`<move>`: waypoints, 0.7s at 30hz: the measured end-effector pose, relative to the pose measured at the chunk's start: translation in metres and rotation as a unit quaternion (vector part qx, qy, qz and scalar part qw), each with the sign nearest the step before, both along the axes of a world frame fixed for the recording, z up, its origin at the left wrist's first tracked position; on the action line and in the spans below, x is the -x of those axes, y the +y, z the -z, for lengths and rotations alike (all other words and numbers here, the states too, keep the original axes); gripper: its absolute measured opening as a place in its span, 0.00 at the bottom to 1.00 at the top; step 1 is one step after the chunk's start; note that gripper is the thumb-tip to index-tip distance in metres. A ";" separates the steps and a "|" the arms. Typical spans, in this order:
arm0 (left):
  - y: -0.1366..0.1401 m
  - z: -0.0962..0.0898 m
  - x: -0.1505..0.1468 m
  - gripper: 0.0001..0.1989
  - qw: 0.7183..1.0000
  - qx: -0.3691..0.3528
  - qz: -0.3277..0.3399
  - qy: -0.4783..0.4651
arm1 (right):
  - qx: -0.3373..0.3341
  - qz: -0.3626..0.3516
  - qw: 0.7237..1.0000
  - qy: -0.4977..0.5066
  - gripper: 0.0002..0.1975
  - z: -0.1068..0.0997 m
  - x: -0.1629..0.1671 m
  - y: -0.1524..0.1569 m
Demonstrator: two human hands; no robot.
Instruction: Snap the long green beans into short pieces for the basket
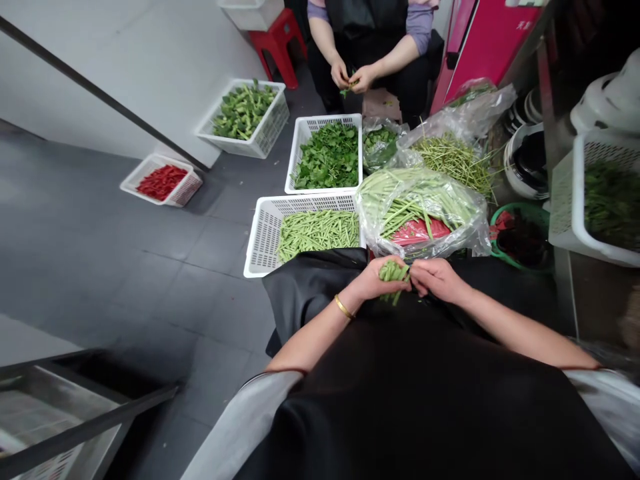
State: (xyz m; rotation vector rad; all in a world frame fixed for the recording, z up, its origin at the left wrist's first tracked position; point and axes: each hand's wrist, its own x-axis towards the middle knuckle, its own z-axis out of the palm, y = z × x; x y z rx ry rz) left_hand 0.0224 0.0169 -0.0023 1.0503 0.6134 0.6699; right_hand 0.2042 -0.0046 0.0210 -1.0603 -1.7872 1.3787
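My left hand (373, 279) is closed round a small bunch of short green bean pieces (393, 272) above my black apron. Close against it, my right hand (436, 279) has its fingers pinched together at the bunch's side; what is between them, if anything, is hidden. Just beyond my hands lies a clear plastic bag (475, 233) with long green beans (400, 212) and something red inside. To its left, a white basket (264, 235) holds many cut green bean pieces (320, 232).
Behind stand a white basket (299, 137) of leafy greens and a co-worker, whose hands (354, 77) hold some greens. Further left are baskets of green stems (245, 110) and red peppers (161, 183). On the right are thin stalks (453, 160), a green basket (500, 252) and a white crate (579, 193).
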 end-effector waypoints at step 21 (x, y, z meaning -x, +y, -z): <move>0.026 0.036 0.006 0.21 0.943 0.275 -0.152 -0.106 | 0.047 0.207 0.815 -0.539 0.12 0.093 -0.073 0.138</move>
